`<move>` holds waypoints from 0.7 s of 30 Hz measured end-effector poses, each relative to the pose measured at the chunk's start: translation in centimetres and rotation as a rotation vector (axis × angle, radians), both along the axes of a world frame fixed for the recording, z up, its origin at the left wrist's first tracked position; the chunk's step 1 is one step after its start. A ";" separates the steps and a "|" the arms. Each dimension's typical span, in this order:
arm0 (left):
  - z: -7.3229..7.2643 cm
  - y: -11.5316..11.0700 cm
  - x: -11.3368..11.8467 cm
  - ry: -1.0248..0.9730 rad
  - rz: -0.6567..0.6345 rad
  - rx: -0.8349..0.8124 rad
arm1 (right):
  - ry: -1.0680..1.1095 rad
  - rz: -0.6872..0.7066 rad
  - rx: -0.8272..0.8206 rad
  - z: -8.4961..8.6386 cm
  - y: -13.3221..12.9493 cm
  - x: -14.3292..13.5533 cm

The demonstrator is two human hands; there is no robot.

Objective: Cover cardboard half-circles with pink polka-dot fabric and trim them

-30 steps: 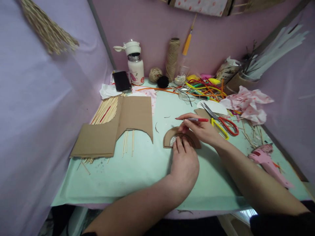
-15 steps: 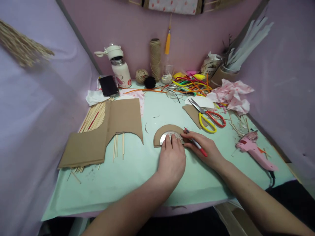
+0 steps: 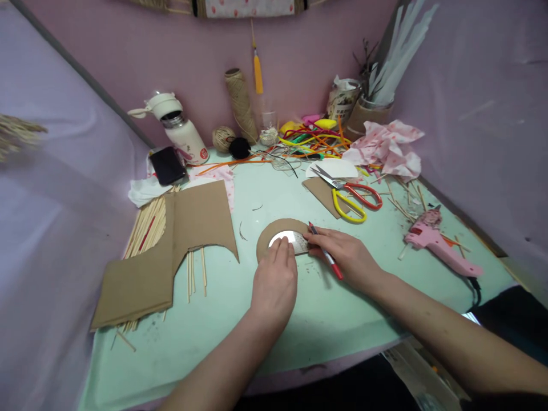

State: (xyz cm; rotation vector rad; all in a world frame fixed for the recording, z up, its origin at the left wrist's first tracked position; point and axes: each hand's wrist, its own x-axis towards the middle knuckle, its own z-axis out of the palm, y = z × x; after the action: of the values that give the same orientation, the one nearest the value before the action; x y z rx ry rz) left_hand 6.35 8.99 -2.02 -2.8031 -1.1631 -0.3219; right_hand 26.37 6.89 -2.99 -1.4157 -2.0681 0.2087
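Observation:
A half-round piece of brown cardboard [image 3: 266, 230] lies on the pale green table cover, with a clear protractor [image 3: 299, 242] on top of it. The fingers of my left hand [image 3: 276, 279] rest together on the protractor's left part and hide some of it. My right hand [image 3: 342, 254] holds a red and silver pencil [image 3: 327, 253] that slants across the fingers, its dark tip pointing up and left. The fingertips of that hand touch the right end of the protractor and cardboard.
Scissors [image 3: 342, 194] lie behind my right hand on a cardboard scrap [image 3: 319, 196]. A pink glue gun [image 3: 440, 245] is at the right. Cut cardboard [image 3: 201, 217] covers wooden sticks at the left. A bottle [image 3: 186, 140], twine roll [image 3: 241, 105] and crumpled cloth [image 3: 387, 148] stand or lie behind.
The view has shifted and tilted slightly. Both hands remain at the protractor and cardboard, with the pencil still in my right hand.

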 end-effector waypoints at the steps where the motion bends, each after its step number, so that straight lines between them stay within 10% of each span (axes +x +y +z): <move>1: 0.0 0.0 0.1 -0.008 -0.001 0.003 | 0.002 -0.001 0.000 0.0 0.0 0.0; 21: -1.1 -0.2 0.1 -0.063 0.017 -0.015 | 0.053 -0.004 -0.020 0.0 -0.1 0.0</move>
State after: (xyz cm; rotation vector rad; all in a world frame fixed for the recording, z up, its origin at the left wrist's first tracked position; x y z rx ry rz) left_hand 6.50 8.80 -3.09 -2.8134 -1.2064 -0.4045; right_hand 26.34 6.79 -3.04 -1.4106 -2.0254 0.2639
